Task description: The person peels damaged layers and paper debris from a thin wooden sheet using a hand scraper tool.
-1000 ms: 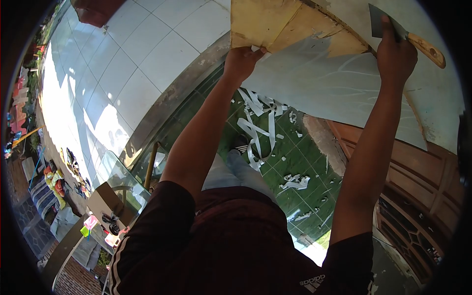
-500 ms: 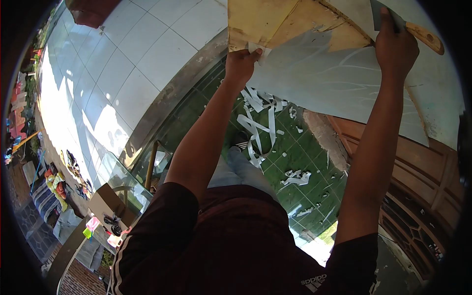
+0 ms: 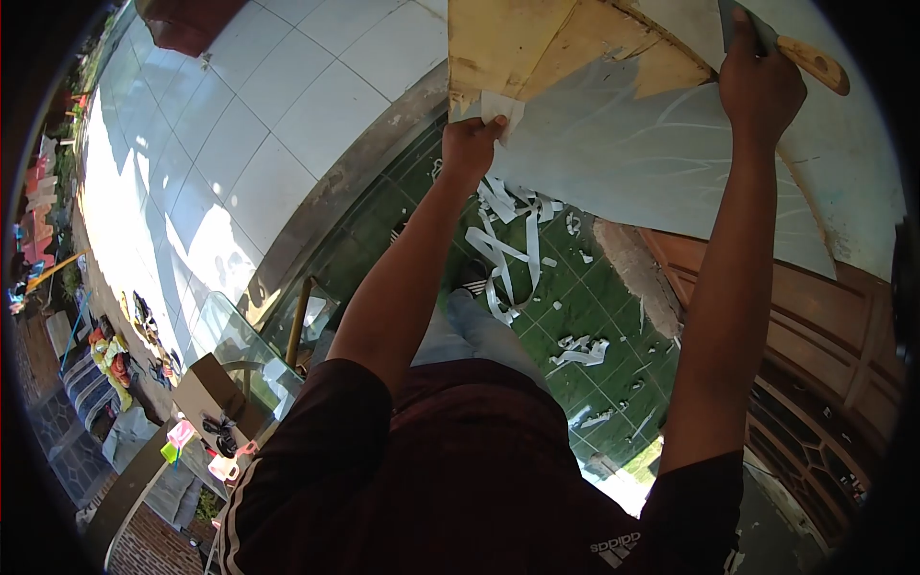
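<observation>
At the top centre of the frame, a small whitish strip (image 3: pixel 498 108) is pinched between the thumb and fingers of the left hand (image 3: pixel 470 151), which are closed together on it. The strip is held at the lower edge of a bare yellowish patch (image 3: pixel 503 43), where a pale grey covering (image 3: pixel 604 149) with faint white lines begins. A jagged border is formed between the patch and the covering.

At the upper right, a scraper (image 3: pixel 812 63) with a wooden handle and a flat dark blade is gripped by the right hand (image 3: pixel 762 96). The fingers are clamped around it near the join of blade and handle, and the index finger is laid along the blade. The blade is partly hidden by the hand, and the handle is pointed toward the right.

Below the covering, long white scraps (image 3: pixel 532 254) are scattered over the green tiled floor (image 3: pixel 575 292) at the centre, near a dark striped shoe (image 3: pixel 472 278). Large white tiles (image 3: pixel 297 115) are seen at the upper left, partly sunlit. A cardboard box (image 3: pixel 209 385) is placed beside a glass panel (image 3: pixel 225 331) at the lower left, and brown wooden panelling (image 3: pixel 815 326) is seen at the right.
</observation>
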### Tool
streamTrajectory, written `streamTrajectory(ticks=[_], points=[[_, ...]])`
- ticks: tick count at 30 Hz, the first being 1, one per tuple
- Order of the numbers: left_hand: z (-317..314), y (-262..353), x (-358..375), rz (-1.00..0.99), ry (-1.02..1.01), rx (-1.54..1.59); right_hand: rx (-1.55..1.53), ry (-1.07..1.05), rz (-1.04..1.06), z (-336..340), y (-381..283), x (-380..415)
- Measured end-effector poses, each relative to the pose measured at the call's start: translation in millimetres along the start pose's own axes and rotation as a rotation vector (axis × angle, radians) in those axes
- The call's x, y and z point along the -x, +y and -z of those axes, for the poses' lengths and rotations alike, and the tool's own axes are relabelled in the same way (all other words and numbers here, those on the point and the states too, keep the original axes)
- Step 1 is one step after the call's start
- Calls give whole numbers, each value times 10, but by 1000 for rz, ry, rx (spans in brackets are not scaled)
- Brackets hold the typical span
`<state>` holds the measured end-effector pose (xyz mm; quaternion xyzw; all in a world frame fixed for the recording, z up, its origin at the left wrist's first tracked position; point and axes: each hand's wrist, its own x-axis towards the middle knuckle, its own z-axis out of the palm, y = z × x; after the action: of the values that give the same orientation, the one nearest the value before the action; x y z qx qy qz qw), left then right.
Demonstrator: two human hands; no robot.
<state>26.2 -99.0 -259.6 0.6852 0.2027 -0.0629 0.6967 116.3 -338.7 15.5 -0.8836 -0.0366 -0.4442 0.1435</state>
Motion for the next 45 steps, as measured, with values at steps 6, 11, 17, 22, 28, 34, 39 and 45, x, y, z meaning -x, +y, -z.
streamTrajectory(ticks=[6,11,17,22,28,34,39,45], points=[[51,-231,83,23,13,-30,284,-234,-23,-110,443,-163],[27,-475,120,67,38,-3,231,-160,25,-161,509,-131],[110,-627,216,129,28,-45,147,-137,-60,-27,130,-84],[139,-885,297,48,47,-65,217,-162,36,-172,478,-161],[162,-1177,411,-11,117,-63,222,-180,35,-189,560,-170],[224,-1119,627,121,91,-88,236,-197,29,-206,574,-200],[319,-1525,744,130,106,-145,224,-161,29,-247,589,-209],[562,-1739,1050,212,92,-226,224,-102,9,-211,372,-170]])
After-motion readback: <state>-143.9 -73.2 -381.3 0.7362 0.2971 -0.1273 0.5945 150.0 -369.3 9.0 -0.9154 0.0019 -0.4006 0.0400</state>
